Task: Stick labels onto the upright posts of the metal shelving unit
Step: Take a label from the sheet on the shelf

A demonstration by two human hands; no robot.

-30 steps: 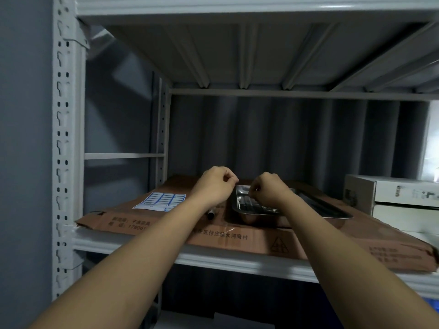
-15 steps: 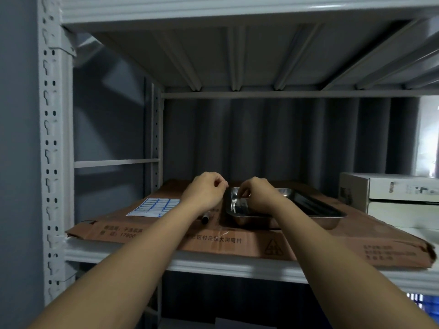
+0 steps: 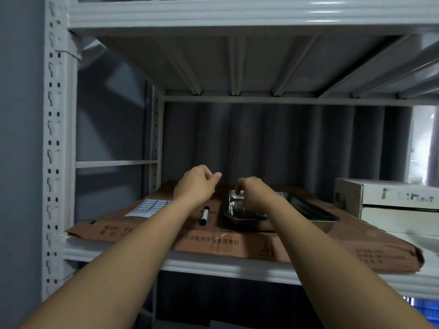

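Centre frame: right hand (image 3: 255, 193) curled over the steel tray (image 3: 306, 211), contents indistinct. Left hand (image 3: 196, 184) curled; any pinched item cannot be told.

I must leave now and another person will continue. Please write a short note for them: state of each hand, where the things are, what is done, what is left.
Left hand: raised above the cardboard, fingers curled; whether they pinch a label is too small to tell.
Right hand: fingers curled over the near corner of the steel tray; holding anything is unclear.
Label sheet lies on the cardboard at the left, the marker beside it, near the tray.
Done: no label shows on the front post or the rear post.
Left: peel labels and stick them on the posts.
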